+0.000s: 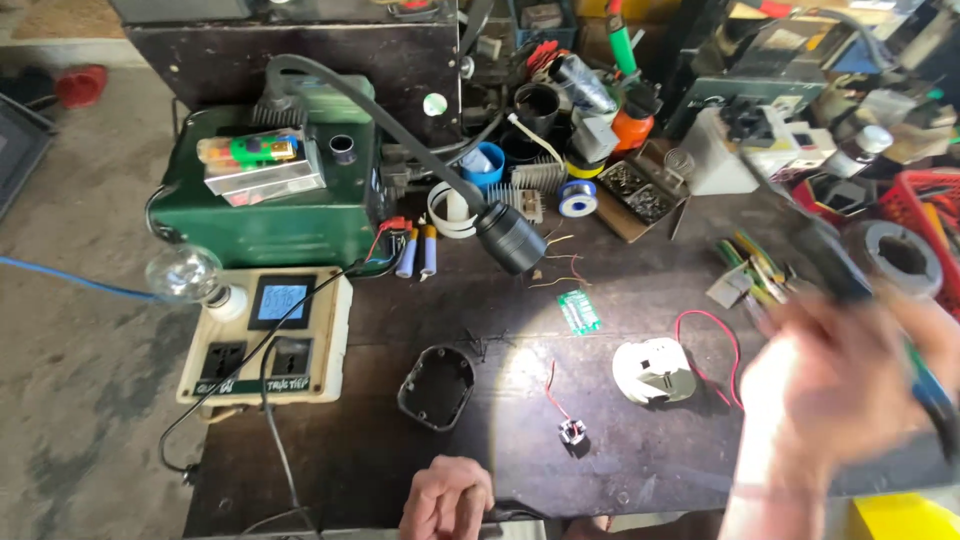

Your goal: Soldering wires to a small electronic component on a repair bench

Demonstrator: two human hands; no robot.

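head view: hands (pixel 445 500) at bench edge (pixel 350 520)

Small blue-lit square screen (pixel 282 301) on the cream socket box (pixel 268 338) at my left, flat pale carton (pixel 265 178) atop the green machine (pixel 265 205)

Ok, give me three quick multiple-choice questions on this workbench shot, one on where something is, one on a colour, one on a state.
1. Where is the black battery shell?
A. beside the left hand
B. on the green box
C. in the red basket

2. What colour is the small circuit board?
A. blue
B. green
C. white

3. How does the right hand look?
A. resting flat
B. blurred, holding a dark tool
C. out of view

Answers: 1 A, shell lies just above the fist. 2 B, it is plainly green. 3 B, it smears across the frame.
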